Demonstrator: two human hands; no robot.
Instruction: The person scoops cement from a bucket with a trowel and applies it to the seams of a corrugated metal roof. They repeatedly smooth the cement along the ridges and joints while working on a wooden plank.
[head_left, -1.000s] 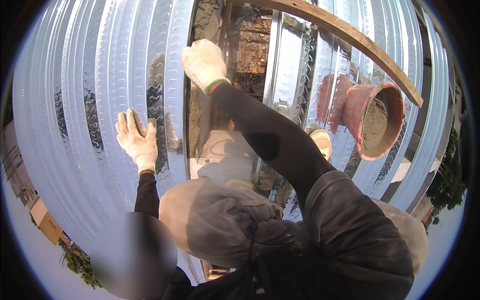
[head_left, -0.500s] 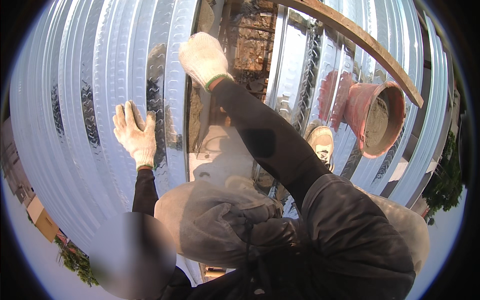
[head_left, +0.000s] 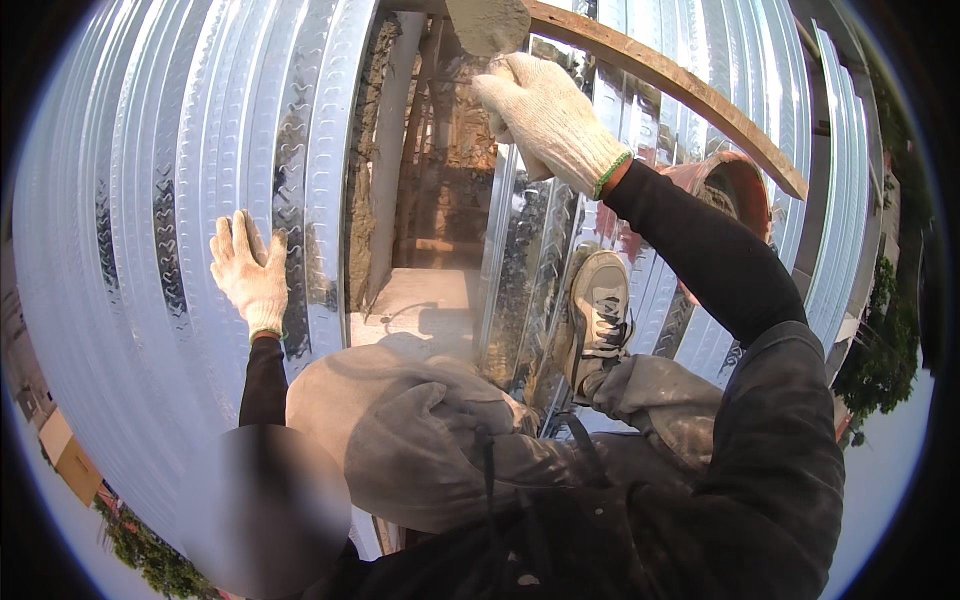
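Note:
My gloved left hand (head_left: pixel 250 272) lies spread on the ribbed silver metal decking (head_left: pixel 120 250), left of an open gap. My gloved right hand (head_left: pixel 540 115) is closed on a trowel, whose mortar-coated blade (head_left: pixel 485 22) shows above it near the top; the handle is hidden by my fingers. Rough mortar (head_left: pixel 366 120) runs along the gap's left edge beside a grey concrete strip (head_left: pixel 398 130). A red bucket (head_left: pixel 748 185) of grey mortar is partly hidden behind my right arm.
A long wooden board (head_left: pixel 680 85) lies across the decking on the right. My shoe (head_left: pixel 600 315) rests at the gap's right side. Through the gap show rubble and a pale concrete ledge (head_left: pixel 420 305). Trees (head_left: pixel 880 350) and buildings appear beyond the decking's edges.
My right hand has swung rightward from the gap's left edge, bringing the trowel blade into view above it. My right forearm now covers part of the bucket. My left hand stays on the decking.

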